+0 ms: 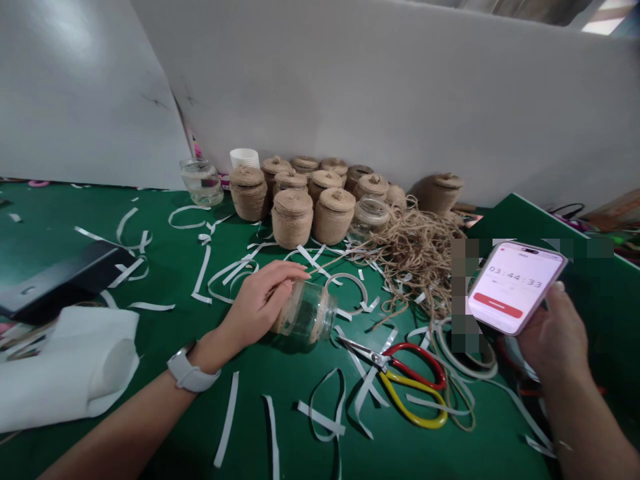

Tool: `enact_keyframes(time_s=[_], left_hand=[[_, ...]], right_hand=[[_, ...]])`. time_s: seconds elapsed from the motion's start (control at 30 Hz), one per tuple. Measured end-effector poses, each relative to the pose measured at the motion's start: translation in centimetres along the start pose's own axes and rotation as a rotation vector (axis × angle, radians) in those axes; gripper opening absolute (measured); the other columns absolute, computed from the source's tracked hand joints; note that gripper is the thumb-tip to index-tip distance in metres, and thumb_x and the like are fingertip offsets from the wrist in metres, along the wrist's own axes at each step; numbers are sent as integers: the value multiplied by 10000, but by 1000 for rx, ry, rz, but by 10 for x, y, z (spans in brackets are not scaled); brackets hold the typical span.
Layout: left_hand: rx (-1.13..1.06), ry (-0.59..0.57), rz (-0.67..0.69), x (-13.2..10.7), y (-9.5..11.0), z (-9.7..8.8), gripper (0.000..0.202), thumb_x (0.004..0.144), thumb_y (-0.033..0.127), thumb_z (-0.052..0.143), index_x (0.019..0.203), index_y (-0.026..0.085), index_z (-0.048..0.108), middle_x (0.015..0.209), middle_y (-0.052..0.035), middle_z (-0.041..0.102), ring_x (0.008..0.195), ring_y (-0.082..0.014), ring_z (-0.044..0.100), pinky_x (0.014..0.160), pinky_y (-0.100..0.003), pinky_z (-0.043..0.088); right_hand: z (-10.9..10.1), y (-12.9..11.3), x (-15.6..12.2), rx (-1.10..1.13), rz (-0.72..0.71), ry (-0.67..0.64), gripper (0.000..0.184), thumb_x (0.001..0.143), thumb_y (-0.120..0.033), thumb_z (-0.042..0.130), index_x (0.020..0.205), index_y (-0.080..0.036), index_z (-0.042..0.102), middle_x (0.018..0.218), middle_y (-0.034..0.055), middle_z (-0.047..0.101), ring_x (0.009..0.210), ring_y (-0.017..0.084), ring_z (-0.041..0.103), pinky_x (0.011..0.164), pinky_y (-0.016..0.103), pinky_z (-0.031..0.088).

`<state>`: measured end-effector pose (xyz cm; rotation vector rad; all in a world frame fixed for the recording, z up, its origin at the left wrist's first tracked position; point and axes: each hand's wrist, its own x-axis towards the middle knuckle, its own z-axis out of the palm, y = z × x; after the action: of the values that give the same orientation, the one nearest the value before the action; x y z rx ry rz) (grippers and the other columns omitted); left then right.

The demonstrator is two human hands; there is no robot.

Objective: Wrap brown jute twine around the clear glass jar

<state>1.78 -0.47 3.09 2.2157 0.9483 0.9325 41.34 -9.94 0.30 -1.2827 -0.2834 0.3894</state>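
My left hand (265,293), with a watch (193,370) on its wrist, is closed round the base end of a glass jar (310,313) lying on its side. A strand of jute twine (333,262) runs from the fingers to a tangled heap of twine (415,247). In my right hand (555,333) is a phone (517,287), raised above the table, its lit screen reading 03:44:33 over a red bar. Scissors (395,373) with one red and one yellow handle lie between the hands, blades towards the jar's mouth.
Several twine-wrapped lidded jars (293,220) cluster at the back by a grey wall. Bare glass jars (201,181) stand among and beside them. White strips (227,420) and a tape roll (470,353) lie on the green table. White rolled material (70,373) lies left.
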Motion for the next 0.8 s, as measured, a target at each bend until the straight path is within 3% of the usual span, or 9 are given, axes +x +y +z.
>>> enact_keyframes(time_s=[0.23,0.37,0.5,0.57,0.67,0.73,0.8], left_hand=[[122,-38,-57,3,2,-3,291,936,407,445,980,207,651,1048,-74,732,963,-260,686,830,-394,544],[-15,-3,-155,5,2,-4,280,926,427,473,859,212,639,1016,-63,743,954,-256,690,855,-402,535],[-161,-52,-228,8,1,-4,176,841,354,577,751,207,616,992,-51,747,954,-258,697,905,-431,531],[-155,-48,-240,8,0,-4,142,832,323,565,861,208,642,1009,-52,743,959,-254,695,901,-432,534],[-84,-69,-264,7,-2,-4,253,867,357,527,1025,215,665,1017,-56,744,931,-253,697,826,-403,554],[-40,-89,-265,5,-2,-3,272,892,397,505,969,216,692,965,-51,749,871,-247,697,769,-379,556],[23,-36,-207,4,-3,-2,292,912,402,481,917,206,697,947,-55,738,865,-241,683,786,-379,544]], right_hand=[[0,0,0,-9,0,-9,297,976,-289,431,1148,-222,663,1265,31,674,1248,183,601,1144,498,387],[3,-3,-3,-17,14,4,313,988,-288,414,1181,-222,651,1294,33,662,1253,193,599,1161,530,358],[4,-5,-4,-3,19,-1,312,991,-267,405,1152,-218,668,1224,32,697,1235,191,612,1149,519,383],[4,-4,-3,4,5,-9,318,997,-262,395,1150,-217,670,1196,28,707,1233,184,612,1154,511,378],[5,-4,-3,6,9,10,318,1001,-264,390,1158,-223,663,1204,18,703,1223,174,618,1163,511,364],[5,-4,-4,6,23,27,311,997,-257,396,1151,-228,664,1221,12,696,1219,167,619,1162,504,367],[5,-5,-4,9,21,20,307,992,-249,402,1142,-232,670,1226,11,695,1226,164,614,1156,493,379]])
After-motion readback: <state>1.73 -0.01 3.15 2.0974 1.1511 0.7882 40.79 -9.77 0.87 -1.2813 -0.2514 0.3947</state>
